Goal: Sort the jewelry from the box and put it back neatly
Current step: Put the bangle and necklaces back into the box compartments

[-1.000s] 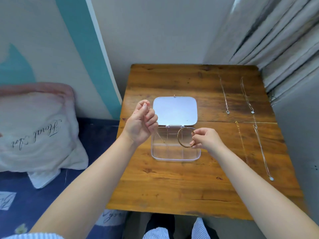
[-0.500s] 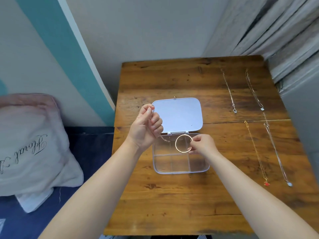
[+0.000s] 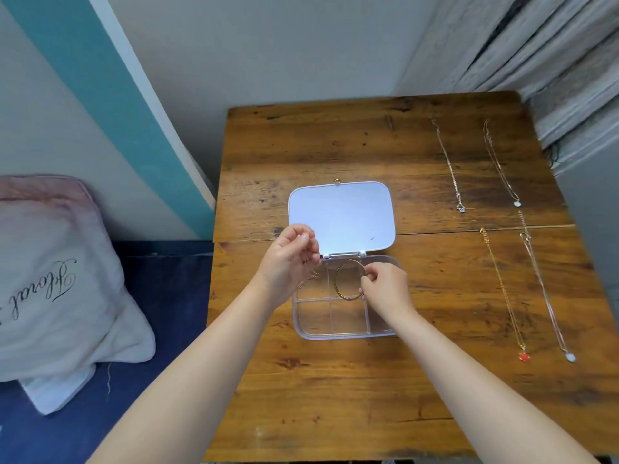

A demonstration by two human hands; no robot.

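Bangle [image 3: 348, 279] pinched in our right hand [image 3: 385, 289] hangs above the box's [image 3: 345, 333] far middle cell, our left hand [image 3: 289, 262] pinching a chain [image 3: 310, 281] beside it.

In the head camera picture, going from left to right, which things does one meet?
Pale pillow with black script → left hand → thin gold bangle → right hand → silver chain with small clear pendant → gold chain with red pendant → silver chain with pale pendant.
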